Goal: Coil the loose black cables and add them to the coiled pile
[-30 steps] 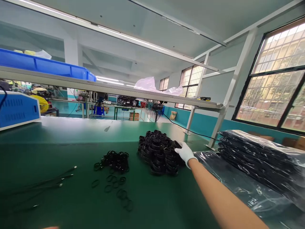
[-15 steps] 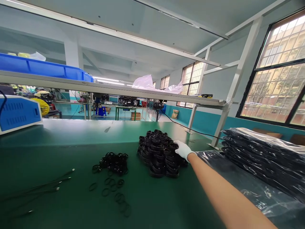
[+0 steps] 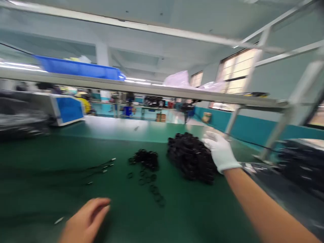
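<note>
My right hand [image 3: 219,150], in a white glove, is at the right edge of a heap of coiled black cables [image 3: 191,157]. Its fingers look stretched out and slightly apart, with nothing visible in them; blur hides whether they touch the coils. My bare left hand [image 3: 84,221] is low over the green table, blurred, thumb and forefinger loosely bent with a small gap between them and nothing seen there. Nearby, straight black cables [image 3: 88,168] with metal-tipped ends lie to the left. Between the hands sits a small pile of black rings [image 3: 145,159], several more scattered before it.
Dark plastic-wrapped packs [image 3: 303,165] are stacked at the right. A blue-and-white machine [image 3: 68,109] stands at the back left, beside more dark wrapped material [image 3: 22,116]. Overhead, a shelf [image 3: 141,88] spans the table and carries a blue tray [image 3: 78,67] and pinkish plastic bags [image 3: 178,79].
The view has swung left, so the table things sit further right. My left hand has come into view at the bottom. My right hand's fingers have straightened at the heap's edge.
</note>
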`<state>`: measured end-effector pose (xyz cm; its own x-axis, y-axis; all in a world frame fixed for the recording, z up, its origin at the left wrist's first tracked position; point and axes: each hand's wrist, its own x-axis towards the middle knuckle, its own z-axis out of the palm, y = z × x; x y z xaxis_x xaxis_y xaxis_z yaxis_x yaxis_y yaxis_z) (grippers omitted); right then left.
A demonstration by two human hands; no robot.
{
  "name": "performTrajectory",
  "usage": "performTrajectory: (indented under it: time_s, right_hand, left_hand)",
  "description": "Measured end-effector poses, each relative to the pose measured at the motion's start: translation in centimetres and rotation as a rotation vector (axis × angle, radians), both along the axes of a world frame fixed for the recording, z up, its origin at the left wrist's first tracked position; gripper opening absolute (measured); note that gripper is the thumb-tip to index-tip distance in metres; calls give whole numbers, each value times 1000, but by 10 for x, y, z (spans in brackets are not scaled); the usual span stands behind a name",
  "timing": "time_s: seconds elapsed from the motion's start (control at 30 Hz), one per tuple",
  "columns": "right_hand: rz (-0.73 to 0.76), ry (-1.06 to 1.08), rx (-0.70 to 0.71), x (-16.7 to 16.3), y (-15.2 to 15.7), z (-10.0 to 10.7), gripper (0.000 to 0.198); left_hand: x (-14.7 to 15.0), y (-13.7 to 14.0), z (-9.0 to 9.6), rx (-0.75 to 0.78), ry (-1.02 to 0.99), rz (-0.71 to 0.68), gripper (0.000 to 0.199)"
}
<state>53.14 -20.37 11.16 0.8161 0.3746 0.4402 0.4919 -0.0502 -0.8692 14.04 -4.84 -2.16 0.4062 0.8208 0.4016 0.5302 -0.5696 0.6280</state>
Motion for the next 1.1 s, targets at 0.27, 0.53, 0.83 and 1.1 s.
performTrajectory:
  time_s: [0.27, 0.53, 0.83, 1.1]
  right_hand:
    - [672, 190, -207, -228, 45, -51, 50]
    - [594, 49, -558, -269, 53, -126, 47]
    - [685, 17, -621, -280, 47, -121, 41]
    - [646, 12, -587, -276, 48, -119, 37]
  left_hand:
    - [0, -47, 32, 1, 99, -9, 13]
    - [-108, -49, 49, -13, 174, 233, 14]
    - [-146, -10, 57, -14, 366, 402, 14]
    - [-115, 29, 58, 17, 516, 303, 17]
